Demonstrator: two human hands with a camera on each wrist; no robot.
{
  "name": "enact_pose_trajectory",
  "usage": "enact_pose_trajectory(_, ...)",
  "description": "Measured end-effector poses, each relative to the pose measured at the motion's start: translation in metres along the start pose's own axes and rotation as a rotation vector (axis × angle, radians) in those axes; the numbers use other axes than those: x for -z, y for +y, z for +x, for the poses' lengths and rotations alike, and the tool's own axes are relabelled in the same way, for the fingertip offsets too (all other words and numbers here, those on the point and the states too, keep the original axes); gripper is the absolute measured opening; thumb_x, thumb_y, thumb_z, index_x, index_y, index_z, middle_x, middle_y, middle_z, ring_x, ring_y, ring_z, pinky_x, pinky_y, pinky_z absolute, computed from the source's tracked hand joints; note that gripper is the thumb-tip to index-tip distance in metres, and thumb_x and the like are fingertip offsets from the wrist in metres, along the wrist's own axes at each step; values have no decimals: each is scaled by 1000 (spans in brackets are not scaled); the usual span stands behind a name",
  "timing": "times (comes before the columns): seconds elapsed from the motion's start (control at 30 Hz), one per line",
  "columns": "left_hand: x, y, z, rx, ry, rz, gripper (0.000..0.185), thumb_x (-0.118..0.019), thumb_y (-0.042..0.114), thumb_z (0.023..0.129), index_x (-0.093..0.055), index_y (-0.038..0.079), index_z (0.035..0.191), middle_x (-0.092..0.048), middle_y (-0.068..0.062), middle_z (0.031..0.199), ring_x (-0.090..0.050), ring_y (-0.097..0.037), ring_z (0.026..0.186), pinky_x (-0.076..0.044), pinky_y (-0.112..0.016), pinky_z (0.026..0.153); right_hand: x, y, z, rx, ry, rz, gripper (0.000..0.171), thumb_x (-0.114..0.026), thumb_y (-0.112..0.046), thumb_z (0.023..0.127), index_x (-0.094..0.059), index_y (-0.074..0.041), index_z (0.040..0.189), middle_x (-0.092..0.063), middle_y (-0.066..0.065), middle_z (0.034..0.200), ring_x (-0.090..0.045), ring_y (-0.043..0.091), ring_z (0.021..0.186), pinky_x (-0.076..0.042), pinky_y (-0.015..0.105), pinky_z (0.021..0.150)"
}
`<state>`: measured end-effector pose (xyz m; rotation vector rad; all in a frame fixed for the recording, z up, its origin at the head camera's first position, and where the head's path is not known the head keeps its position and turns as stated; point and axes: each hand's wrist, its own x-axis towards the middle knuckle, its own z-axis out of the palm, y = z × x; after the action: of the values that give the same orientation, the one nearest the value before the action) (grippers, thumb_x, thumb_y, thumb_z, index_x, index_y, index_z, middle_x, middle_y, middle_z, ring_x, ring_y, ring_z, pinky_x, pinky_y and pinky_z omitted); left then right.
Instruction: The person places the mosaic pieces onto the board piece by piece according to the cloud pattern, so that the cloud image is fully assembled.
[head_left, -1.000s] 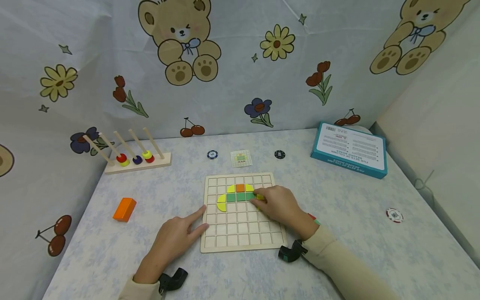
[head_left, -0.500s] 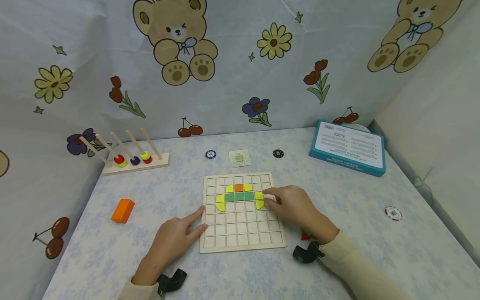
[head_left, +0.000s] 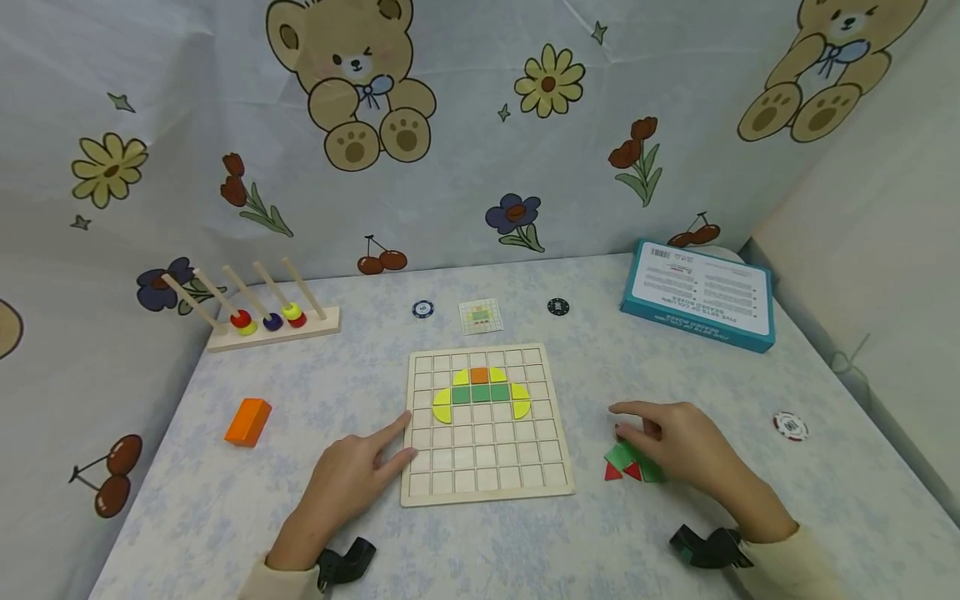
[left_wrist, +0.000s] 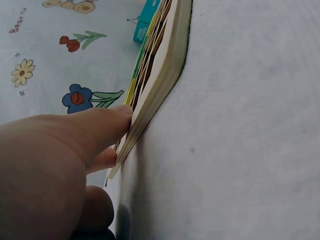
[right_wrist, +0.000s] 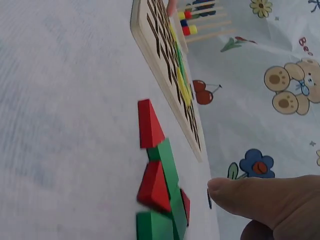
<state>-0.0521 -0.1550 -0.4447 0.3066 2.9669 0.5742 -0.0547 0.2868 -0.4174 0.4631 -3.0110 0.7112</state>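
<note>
Loose green and red pieces (head_left: 619,456) lie just by the nearer right hand (head_left: 684,443), whose thumb and forefinger stand parted, holding nothing. The board (head_left: 483,456) sits between the hands, its edge touched by the left hand (head_left: 351,472), forefinger and thumb extended, gripping nothing.

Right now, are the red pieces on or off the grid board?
Off: the visible red pieces lie with green pieces on the table, apart from the grid board.
</note>
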Motion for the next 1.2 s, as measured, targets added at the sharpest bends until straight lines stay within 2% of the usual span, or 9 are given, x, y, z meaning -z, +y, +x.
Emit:
enact_pose_trajectory(0.27,0,-1,0,-12,11,-5,61,-69,52,95,-55,28,149,-35,9,46,-23,-8,44,-23,-28,49,1,20,-20,-85,-18,23,25,-79,-21,91,-78,-19,116,-36,-12,54,-30,4,50,-26,24,49)
enact_pose_trajectory(0.63,1,-2,0,-13,16,-9,61,-68,53,95,-54,29,150,-37,9,47,-25,-8,44,-24,-28,49,-5,15,-30,-72,11,33,23,-83,-29,87,-78,-21,108,-33,-15,54,-29,1,50,-25,24,49)
enact_pose_trajectory(0.97,1,-1,0,-8,12,-3,61,-68,52,95,-55,27,149,-37,9,48,-26,-8,44,-24,-28,49,-4,13,-31,-87,-26,-46,25,-83,-31,87,-76,-20,109,-38,-14,55,-31,3,49,-27,25,49)
enact_pose_trajectory(1.2,0,0,-1,-5,10,-1,61,-68,52,95,-56,27,149,-37,9,48,-27,-8,43,-25,-28,49,-2,15,-34,-121,-18,-108,30,-82,-30,87,-75,-18,113,-39,-11,56,-32,7,50,-26,27,50)
